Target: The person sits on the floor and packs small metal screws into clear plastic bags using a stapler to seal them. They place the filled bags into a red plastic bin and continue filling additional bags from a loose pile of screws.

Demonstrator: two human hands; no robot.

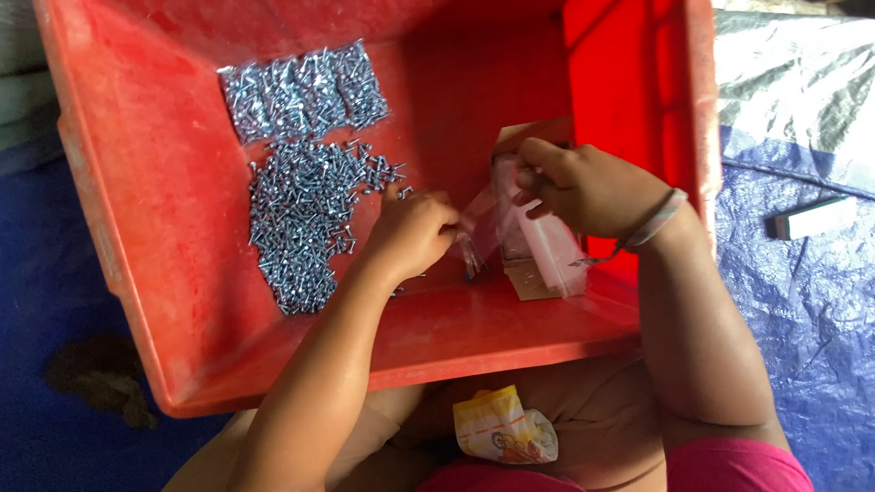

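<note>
- We see a blue tarpaulin spread as the ground layer; it carries everything here, and it looks wrinkled to the right of the red crate.
- 1 red plastic crate sits directly on the tarpaulin and fills most of the view.
- Right of the crate, well apart from it, lies 1 small white-and-dark block.
- At the crate's lower left corner, just beside it, we note 1 brown, ragged clump.
- Above the block, right of the crate, lies a silvery sheet.
</note>
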